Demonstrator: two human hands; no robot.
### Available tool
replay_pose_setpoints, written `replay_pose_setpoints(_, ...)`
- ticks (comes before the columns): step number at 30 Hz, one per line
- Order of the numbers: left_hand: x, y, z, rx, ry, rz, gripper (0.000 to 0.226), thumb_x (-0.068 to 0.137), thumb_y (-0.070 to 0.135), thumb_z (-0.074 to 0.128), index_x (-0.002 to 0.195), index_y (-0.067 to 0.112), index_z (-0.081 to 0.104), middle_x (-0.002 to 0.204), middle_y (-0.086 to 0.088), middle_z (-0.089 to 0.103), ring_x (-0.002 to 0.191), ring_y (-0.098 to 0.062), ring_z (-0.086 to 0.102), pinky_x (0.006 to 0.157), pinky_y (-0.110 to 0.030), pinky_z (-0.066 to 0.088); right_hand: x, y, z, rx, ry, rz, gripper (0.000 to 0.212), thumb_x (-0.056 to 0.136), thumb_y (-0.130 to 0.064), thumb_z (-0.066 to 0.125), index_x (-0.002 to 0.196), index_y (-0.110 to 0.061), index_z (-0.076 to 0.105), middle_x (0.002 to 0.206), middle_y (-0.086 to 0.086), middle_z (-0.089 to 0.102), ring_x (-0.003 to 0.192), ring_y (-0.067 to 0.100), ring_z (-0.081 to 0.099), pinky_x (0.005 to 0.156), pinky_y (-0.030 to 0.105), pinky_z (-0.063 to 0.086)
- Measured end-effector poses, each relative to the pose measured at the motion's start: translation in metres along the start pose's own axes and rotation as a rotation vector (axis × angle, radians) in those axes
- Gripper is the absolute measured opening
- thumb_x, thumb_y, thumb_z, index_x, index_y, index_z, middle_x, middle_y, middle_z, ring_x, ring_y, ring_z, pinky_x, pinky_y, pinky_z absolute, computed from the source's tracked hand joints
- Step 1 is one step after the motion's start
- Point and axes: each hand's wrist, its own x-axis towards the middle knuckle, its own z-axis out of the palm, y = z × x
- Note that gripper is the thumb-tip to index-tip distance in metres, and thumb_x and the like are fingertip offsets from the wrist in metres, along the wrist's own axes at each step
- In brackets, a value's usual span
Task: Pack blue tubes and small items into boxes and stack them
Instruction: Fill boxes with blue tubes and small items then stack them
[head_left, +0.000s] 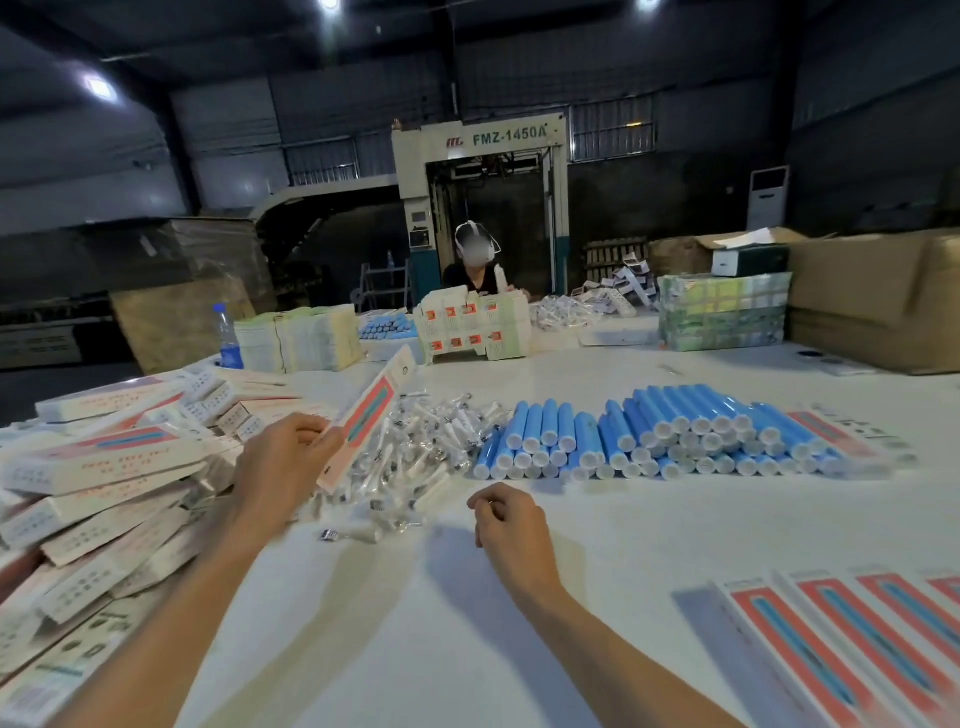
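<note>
Left hand (280, 467) grips a box (370, 415) tilted up over the small items (441, 426); right hand (506, 514) curled above the table (675, 525), nothing seen in it, tubes (675, 436) beyond it, boxes (104, 467) piled left

Landmark: pale machine (478, 171) marked FMZ-1450A, far centre. Behind it, dark panelled wall (363, 98). Barred window (613, 130) just right of its top. Ceiling lamps (98, 85) above and left of it, lit. White floor-standing cabinet (768, 197) well to its right. Stepladder (384, 283) at its left foot. White table (571, 374) in front of it.
</note>
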Motion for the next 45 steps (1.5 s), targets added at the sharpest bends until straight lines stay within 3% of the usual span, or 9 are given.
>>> replay_pose_setpoints(4,-0.012,0.020,0.033,-0.492,-0.247,-0.234,0.012,0.106,0.027,0.065,0.103,0.019,0.074,0.073,0.002,0.078,0.052,-0.013,0.070,0.047,-0.029,0.054,-0.001,-0.002,-0.002,0.001,0.031,0.011,0.023,0.099,-0.012,0.050,0.098,-0.018,0.072,0.073,-0.006,0.066,0.071,0.016,0.064,0.067,0.032,0.049)
replay_pose_setpoints(10,-0.027,0.030,0.078,-0.750,-0.460,-0.278,0.026,0.109,0.033,0.058,0.128,0.015,0.059,0.119,-0.021,0.073,0.106,-0.039,0.074,0.076,-0.046,0.065,0.018,-0.024,-0.021,-0.121,0.304,-0.008,0.019,0.104,-0.019,0.050,0.105,-0.020,0.070,0.096,-0.004,0.071,0.084,0.013,0.066,0.077,0.038,0.057)
replay_pose_setpoints(17,-0.050,0.043,0.103,-1.091,-0.619,-0.377,0.073,0.081,0.024,0.090,0.141,0.013,0.049,0.118,-0.015,0.079,0.112,-0.037,0.076,0.112,-0.059,0.050,0.093,-0.033,-0.085,-0.843,0.339,-0.105,0.033,0.108,-0.028,0.047,0.133,-0.006,0.049,0.132,0.017,0.051,0.121,0.035,0.048,0.095,0.045,0.045)
replay_pose_setpoints(29,-0.074,0.054,0.101,-0.895,-0.643,-0.265,0.066,0.077,0.032,0.092,0.135,0.029,0.060,0.113,0.007,0.080,0.111,-0.020,0.073,0.085,-0.043,0.058,0.130,-0.015,-0.099,-0.937,0.058,0.134,0.023,0.101,0.001,0.048,0.122,0.006,0.057,0.134,0.024,0.055,0.128,0.040,0.050,0.101,0.041,0.045)
replay_pose_setpoints(32,-0.074,0.055,0.099,-1.007,-0.691,-0.315,0.046,0.094,0.050,0.073,0.135,0.030,0.064,0.120,-0.004,0.078,0.113,-0.026,0.074,0.094,-0.047,0.056,0.125,-0.027,-0.107,-0.691,0.106,0.204,0.011,0.101,0.000,0.045,0.108,0.000,0.053,0.128,0.026,0.053,0.115,0.035,0.050,0.083,0.041,0.043)
replay_pose_setpoints(35,-0.072,0.054,0.098,-1.097,-0.638,-0.417,0.037,0.103,0.033,0.065,0.134,0.014,0.064,0.124,-0.019,0.075,0.111,-0.032,0.074,0.101,-0.051,0.057,0.113,-0.046,-0.112,-0.230,0.214,0.166,0.012,0.099,0.003,0.040,0.100,0.004,0.051,0.105,0.027,0.054,0.084,0.027,0.047,0.062,0.037,0.041)
replay_pose_setpoints(37,-0.072,0.055,0.099,-1.081,-0.616,-0.397,0.037,0.102,0.023,0.068,0.135,0.008,0.060,0.119,-0.019,0.077,0.113,-0.035,0.075,0.106,-0.055,0.055,0.101,-0.064,-0.113,0.151,0.154,0.064,0.016,0.100,0.005,0.047,0.109,0.013,0.057,0.105,0.035,0.056,0.090,0.027,0.056,0.081,0.049,0.058)
replay_pose_setpoints(40,-0.074,0.058,0.097,-1.036,-0.610,-0.299,0.037,0.100,0.022,0.072,0.132,0.008,0.061,0.112,-0.016,0.080,0.106,-0.034,0.078,0.101,-0.053,0.059,0.085,-0.094,-0.111,0.551,0.016,-0.101,0.022,0.100,-0.002,0.061,0.121,0.002,0.057,0.113,0.018,0.064,0.101,0.021,0.071,0.087,0.036,0.062)
replay_pose_setpoints(45,-0.074,0.058,0.091,-0.986,-0.594,-0.228,0.042,0.093,0.024,0.081,0.128,0.010,0.063,0.107,-0.009,0.082,0.100,-0.028,0.079,0.086,-0.041,0.063,0.089,-0.114,-0.097,0.461,-0.042,-0.191,0.075,0.095,0.000,0.068,0.147,-0.032,0.024,0.116,0.019,0.067,0.101,0.023,0.074,0.087,0.043,0.064)
